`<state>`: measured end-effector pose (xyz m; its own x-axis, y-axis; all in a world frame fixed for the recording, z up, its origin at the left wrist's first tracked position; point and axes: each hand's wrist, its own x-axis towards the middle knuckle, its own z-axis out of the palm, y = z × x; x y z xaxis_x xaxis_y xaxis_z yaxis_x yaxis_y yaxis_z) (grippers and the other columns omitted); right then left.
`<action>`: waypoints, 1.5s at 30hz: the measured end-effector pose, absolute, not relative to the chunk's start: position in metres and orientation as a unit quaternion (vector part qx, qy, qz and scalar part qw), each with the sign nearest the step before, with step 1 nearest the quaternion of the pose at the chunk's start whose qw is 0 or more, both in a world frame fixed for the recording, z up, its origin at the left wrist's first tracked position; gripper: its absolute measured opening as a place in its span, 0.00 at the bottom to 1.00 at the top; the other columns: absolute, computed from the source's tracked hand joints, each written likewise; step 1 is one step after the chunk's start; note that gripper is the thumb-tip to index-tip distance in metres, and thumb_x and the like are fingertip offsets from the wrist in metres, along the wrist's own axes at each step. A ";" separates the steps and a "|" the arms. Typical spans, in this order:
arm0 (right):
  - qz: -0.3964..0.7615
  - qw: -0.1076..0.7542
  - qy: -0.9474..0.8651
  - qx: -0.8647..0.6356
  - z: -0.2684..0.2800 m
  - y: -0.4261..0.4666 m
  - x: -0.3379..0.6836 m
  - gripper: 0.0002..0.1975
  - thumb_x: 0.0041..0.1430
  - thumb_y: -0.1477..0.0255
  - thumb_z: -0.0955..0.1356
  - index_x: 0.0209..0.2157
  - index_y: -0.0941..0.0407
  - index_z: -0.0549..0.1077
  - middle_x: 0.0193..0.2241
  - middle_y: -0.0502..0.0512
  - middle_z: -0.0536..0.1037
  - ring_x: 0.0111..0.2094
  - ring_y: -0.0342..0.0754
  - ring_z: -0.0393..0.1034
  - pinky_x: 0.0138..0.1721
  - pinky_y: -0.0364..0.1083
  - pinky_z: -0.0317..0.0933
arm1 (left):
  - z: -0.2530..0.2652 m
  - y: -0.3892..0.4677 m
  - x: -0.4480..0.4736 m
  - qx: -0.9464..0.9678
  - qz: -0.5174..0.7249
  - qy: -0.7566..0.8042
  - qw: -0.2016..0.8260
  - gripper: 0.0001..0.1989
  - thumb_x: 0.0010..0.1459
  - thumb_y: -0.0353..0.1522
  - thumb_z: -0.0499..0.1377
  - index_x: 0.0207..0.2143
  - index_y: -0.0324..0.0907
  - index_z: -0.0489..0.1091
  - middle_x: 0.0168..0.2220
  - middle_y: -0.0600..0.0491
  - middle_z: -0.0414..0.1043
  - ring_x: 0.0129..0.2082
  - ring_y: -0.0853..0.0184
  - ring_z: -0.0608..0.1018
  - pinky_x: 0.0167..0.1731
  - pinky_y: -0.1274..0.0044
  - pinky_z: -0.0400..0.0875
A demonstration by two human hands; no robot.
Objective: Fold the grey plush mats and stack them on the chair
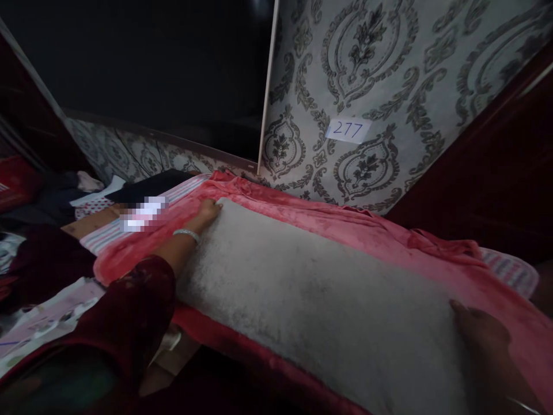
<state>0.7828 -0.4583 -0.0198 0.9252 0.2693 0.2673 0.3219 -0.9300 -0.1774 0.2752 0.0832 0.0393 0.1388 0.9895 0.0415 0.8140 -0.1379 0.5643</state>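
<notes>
Nearest me, my dark red sleeve (pixel 133 311) covers the left arm, a pale bracelet (pixel 186 234) at its wrist. My hands are well apart: the left hand (pixel 209 212) has its fingers curled on the far left corner of a gray sheet (pixel 319 288), while the right hand (pixel 484 331) is at its right end, thumb by the edge — too dim to tell whether it grips. The sheet lies flat over a red plush blanket (pixel 389 236) — patterned wallpaper (pixel 367 52) and a dark screen (pixel 164 63) stand beyond.
</notes>
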 end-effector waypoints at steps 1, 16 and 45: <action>-0.091 0.118 -0.112 -0.983 -0.018 -0.455 0.777 0.30 0.65 0.59 0.57 0.50 0.61 0.82 0.33 0.79 0.80 0.38 0.66 0.78 0.37 0.58 0.66 | 0.036 0.082 0.277 0.728 0.210 0.625 0.188 0.10 0.65 0.34 0.56 0.41 0.38 0.75 0.43 0.44 0.79 0.45 0.57 0.79 0.41 0.73 0.70; -0.166 0.203 -0.135 -0.955 -0.017 -0.429 0.725 0.39 0.63 0.52 0.56 0.60 0.69 0.72 0.48 0.89 0.75 0.52 0.80 0.70 0.41 0.69 0.65 | 0.035 0.057 0.290 0.798 0.171 0.575 0.052 0.25 0.64 0.35 0.50 0.58 0.30 0.69 0.60 0.31 0.70 0.61 0.45 0.71 0.58 0.59 0.66; -0.170 0.068 -0.621 -0.762 -0.068 -0.310 0.603 0.28 0.73 0.58 0.55 0.71 0.44 0.56 0.70 0.54 0.60 0.69 0.61 0.55 0.63 0.67 0.56 | 0.017 0.102 0.295 0.917 0.007 0.394 0.059 0.30 0.71 0.43 0.43 0.71 0.47 0.54 0.73 0.43 0.52 0.73 0.52 0.53 0.68 0.49 0.43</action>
